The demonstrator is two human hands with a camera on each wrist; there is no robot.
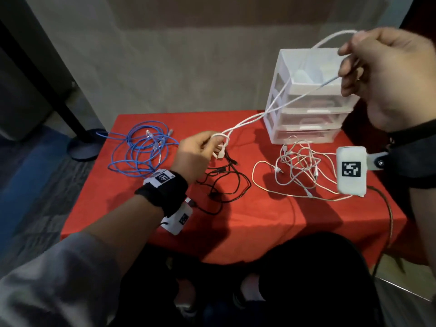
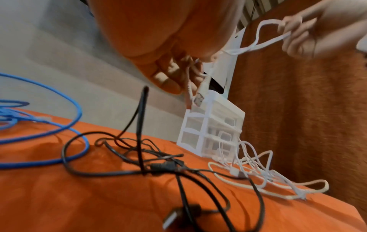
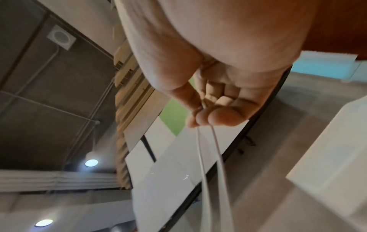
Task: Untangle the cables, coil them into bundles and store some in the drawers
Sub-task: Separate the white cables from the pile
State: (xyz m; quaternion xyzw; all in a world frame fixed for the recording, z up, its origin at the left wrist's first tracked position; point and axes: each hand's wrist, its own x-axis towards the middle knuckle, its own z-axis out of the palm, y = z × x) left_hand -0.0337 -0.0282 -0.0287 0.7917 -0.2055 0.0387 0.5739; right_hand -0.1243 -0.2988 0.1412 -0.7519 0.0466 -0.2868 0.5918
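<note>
A white cable (image 1: 257, 116) runs doubled between my two hands above the red table (image 1: 247, 223). My left hand (image 1: 200, 152) pinches its plug ends (image 2: 195, 95) low over the table's middle. My right hand (image 1: 382, 74), raised high at the right, grips the folded loop (image 3: 206, 141) of the same cable (image 2: 256, 45). On the cloth lie a blue cable tangle (image 1: 141, 149) at the left, a black cable tangle (image 1: 224, 180) in the middle and a white cable tangle (image 1: 299, 171) at the right. A white drawer unit (image 1: 309, 102) stands at the back right.
The drawer unit's top drawer (image 1: 313, 76) stands open with pale items inside. A dark post base (image 1: 85, 145) sits on the floor left of the table. My knees are under the table's front edge (image 1: 212, 253). A thin dark cord (image 1: 389, 215) hangs off the right edge.
</note>
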